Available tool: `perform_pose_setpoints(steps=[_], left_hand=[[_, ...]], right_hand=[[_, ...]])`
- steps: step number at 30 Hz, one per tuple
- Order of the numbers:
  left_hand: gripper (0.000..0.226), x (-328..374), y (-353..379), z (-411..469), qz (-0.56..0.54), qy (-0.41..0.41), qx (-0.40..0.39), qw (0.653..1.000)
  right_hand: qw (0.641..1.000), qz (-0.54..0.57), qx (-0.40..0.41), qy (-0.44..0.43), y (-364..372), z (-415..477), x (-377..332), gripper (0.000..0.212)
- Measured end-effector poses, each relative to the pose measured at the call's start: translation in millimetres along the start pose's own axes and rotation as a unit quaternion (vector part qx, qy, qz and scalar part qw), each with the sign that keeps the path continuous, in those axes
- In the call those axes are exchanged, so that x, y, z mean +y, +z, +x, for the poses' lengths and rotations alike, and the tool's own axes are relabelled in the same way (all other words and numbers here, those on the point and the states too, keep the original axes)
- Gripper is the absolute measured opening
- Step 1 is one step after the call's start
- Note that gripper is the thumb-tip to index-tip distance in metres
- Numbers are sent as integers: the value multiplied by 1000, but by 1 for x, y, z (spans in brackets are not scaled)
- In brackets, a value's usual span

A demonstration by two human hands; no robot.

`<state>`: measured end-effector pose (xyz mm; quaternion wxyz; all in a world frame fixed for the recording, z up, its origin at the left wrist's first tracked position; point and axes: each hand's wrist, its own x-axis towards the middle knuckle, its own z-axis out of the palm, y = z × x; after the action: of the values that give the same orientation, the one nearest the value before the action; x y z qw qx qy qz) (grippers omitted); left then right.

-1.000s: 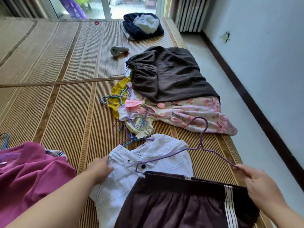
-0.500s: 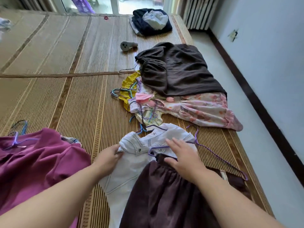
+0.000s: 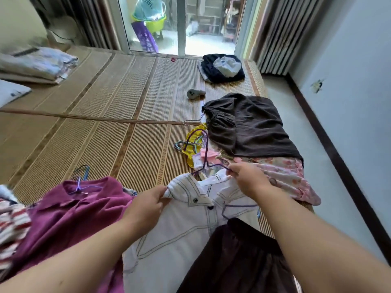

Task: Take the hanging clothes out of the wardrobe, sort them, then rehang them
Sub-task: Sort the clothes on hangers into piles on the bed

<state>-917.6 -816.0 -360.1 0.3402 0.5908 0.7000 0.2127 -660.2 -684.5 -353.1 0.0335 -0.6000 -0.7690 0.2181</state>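
White stitched trousers (image 3: 182, 227) lie on the bamboo mat (image 3: 95, 134) in front of me. My left hand (image 3: 146, 206) pinches the left corner of their waistband. My right hand (image 3: 247, 178) grips the shoulder of a purple wire hanger (image 3: 203, 153) just above the waistband, its hook pointing away from me. A dark brown skirt (image 3: 237, 259) on another purple hanger lies over the trousers' right side under my right forearm. A magenta shirt (image 3: 69, 216) on a blue-purple hanger rests at the left.
A brown garment (image 3: 249, 127), a pink floral garment (image 3: 289, 176), a yellow garment and loose hangers (image 3: 190, 142) are piled at the right. A navy bundle (image 3: 222, 68) and a grey handheld device (image 3: 194, 94) lie farther off. Folded bedding (image 3: 38, 64) sits far left. Floor and wall lie right.
My right hand has left the brown skirt and now grips a purple hanger above the white trousers. My left hand stays at the waistband corner. The view has tilted up toward the window.
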Motion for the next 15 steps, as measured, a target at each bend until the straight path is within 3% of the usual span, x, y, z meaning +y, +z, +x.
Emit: perform_pose_setpoints(steps=[15], left_hand=[[12,107,-179,-70,15,68,136,988]], right_hand=[[982,-22,141,-128,-191,-55,-137,22]])
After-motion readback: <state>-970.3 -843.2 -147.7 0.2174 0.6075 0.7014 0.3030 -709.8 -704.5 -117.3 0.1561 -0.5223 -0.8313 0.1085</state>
